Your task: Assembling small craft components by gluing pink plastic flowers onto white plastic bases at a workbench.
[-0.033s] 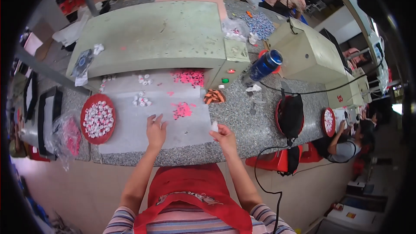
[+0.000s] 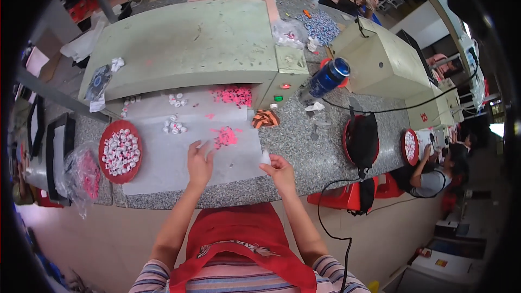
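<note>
Between the right hand's [image 2: 281,172] fingertips sits a small white piece [image 2: 265,157], pinched at the near right edge of the grey sheet [image 2: 163,165]. The left hand [image 2: 199,164] rests on that sheet with its fingers spread and loose, holding nothing, its tips just short of a small heap of pink bits [image 2: 225,137]. Both hands work over a speckled stone counter [image 2: 304,157].

Farther out on the sheet lies a little cluster of white caps [image 2: 174,127], with another cluster [image 2: 177,99] and a larger patch of pink pieces [image 2: 232,96] close to the pale green machine housing [image 2: 184,43]. To the left, a round red tray [image 2: 104,168] at the sheet's edge is filled with white and pink caps. Beside it a clear plastic bag [image 2: 82,176] holds pink pieces. Right of the sheet an orange striped item [image 2: 265,119] lies on the counter, and beyond it a blue bottle [image 2: 329,77] lies tilted. A black bag [image 2: 362,140] sits in a red chair at the counter's right, where another person [image 2: 434,176] reaches toward a second red tray [image 2: 411,146] of pieces.

Against the earlier frame, hands, trays and piles sit in the same places; nothing has visibly shifted.
</note>
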Motion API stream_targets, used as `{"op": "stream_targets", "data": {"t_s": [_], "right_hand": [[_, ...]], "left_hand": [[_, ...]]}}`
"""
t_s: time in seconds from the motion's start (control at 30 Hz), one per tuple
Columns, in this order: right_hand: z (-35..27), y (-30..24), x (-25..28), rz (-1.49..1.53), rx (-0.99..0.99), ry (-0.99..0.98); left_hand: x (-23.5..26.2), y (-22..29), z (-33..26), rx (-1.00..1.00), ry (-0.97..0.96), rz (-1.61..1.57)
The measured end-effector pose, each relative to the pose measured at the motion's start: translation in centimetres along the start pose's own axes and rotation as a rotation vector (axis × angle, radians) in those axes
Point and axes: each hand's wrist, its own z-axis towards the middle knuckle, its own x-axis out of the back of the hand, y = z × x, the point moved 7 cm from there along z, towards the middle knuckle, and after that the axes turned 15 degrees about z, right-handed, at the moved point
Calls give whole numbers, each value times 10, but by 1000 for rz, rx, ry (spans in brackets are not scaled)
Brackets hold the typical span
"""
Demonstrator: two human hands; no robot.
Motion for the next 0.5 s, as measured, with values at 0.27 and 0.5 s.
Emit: {"op": "stream_targets", "data": {"t_s": [0.27,0.5], "right_hand": [[-7,-30,-12,-493,251,-98],[145,-46,10,-862,800,-66]], "left_hand": [[-48,110,-38,283,-515,-1073],[-8,138,-60,541,-525,-1069]]}}
